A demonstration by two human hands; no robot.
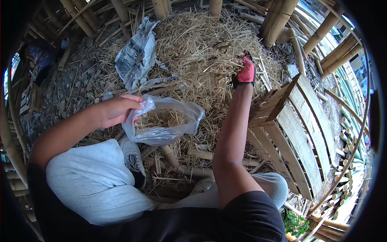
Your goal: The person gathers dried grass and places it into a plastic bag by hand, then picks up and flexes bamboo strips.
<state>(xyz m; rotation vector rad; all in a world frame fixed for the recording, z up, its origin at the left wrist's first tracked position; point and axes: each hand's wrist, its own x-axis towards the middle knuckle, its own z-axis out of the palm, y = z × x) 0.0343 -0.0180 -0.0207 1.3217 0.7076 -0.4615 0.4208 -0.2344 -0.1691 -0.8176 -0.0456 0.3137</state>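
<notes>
My left hand [121, 111] pinches the rim of a clear plastic bag [161, 135], whose mouth gapes upward with some straw showing inside. A red and black glove covers my right hand [246, 71], stretched out over the heap of dry straw [193, 40]. Its fingers are curled around a clump of straw, partly hidden by the stalks. Left of the heap lies a crumpled sheet of printed paper [137, 56].
A slatted wooden crate [292, 133] stands tilted close to my right arm. Bamboo posts [278, 22] line the far side, and cut bamboo poles [346, 161] are stacked at right. Rubble [72, 88] covers the ground at left. Another person [40, 56] is at far left.
</notes>
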